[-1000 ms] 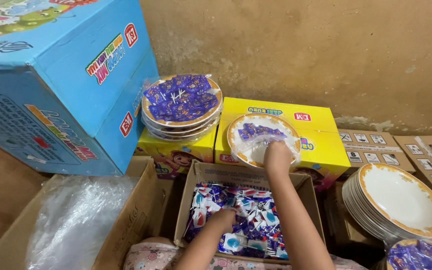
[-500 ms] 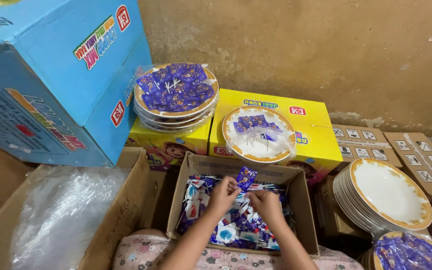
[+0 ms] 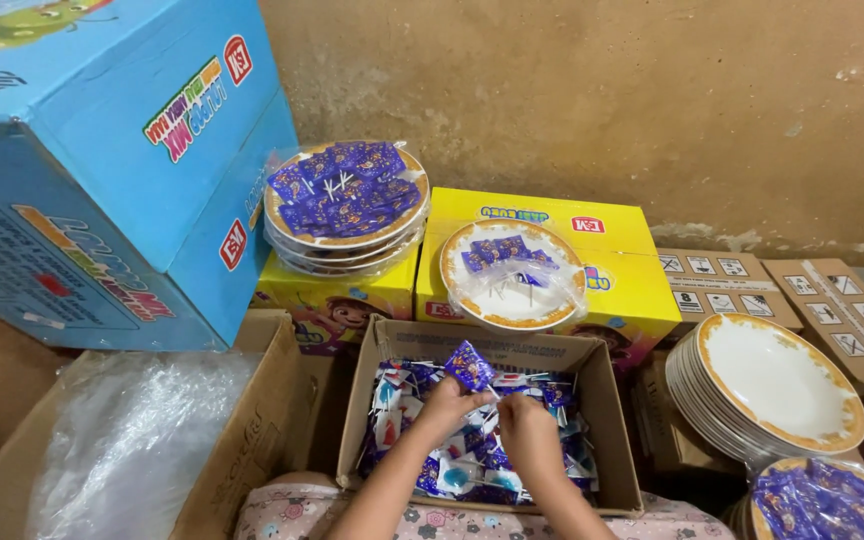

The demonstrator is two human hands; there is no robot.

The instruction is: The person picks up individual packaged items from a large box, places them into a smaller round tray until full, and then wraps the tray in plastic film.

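- Rough, mottled tan plaster wall [image 3: 592, 100] closes off the back, stained darker along its foot.
- One open brown cardboard box [image 3: 592, 440] sits at the bottom centre, its corrugated flaps up, heaped with small glossy lollipop packets [image 3: 472, 475] in purple, blue and white with thin white sticks; too many to count.
- The left hand [image 3: 445, 405] is inside that box, fingers pinched on one crinkly purple wrapped lollipop [image 3: 470, 365] held up above the heap.
- The right hand [image 3: 525, 425] lies just beside it, fingers curled down among the packets; whether it grips any cannot be told.
- Two yellow glossy printed cartons [image 3: 552, 300] stand side by side behind the box.
- On the left carton rests a short stack of round plates [image 3: 347, 215] with orange-gold rims, film-wrapped, the top one covered with purple packets.
- On the right carton lies one single plate [image 3: 512, 275] in a loose clear bag, with a few purple packets along its far edge.
- A stack of bare white plates [image 3: 777, 385] with the same rim stands at the right, too many to count exactly.
- Another filled plate [image 3: 822, 500] shows partly at the bottom right corner.
- One large blue carton [image 3: 102, 170] leans at the left.
- A second brown box [image 3: 262, 420] at the lower left holds crumpled clear plastic [image 3: 132, 440].
- Two flat brown cartons [image 3: 802, 300] with printed handling symbols lie by the wall at the right.
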